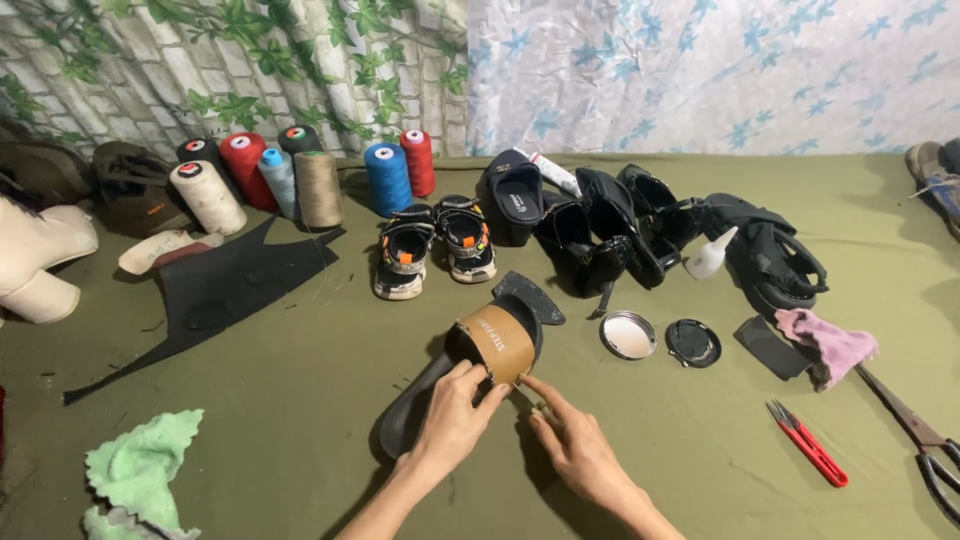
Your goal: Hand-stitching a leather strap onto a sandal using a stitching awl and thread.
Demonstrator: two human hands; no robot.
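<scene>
A black slide sandal [420, 400] with a tan brown strap [497, 342] lies on the green cloth in front of me. My left hand [455, 415] rests on the sandal's footbed, its fingers touching the near edge of the strap. My right hand [575, 445] lies just right of the sandal, its index finger pointing at the strap's lower right corner. Whether it pinches something small there I cannot tell. A dark sole piece [530, 296] lies right behind the sandal.
Several thread cones [300, 180] stand at the back left near a black rubber sheet [225, 290]. Small sandals [435, 245], black shoes [620, 230], a glue bottle [710, 255], an open tin [628, 335] and lid [693, 343], red snips [808, 456], scissors [920, 440], pink rag [828, 343], green cloth [140, 470].
</scene>
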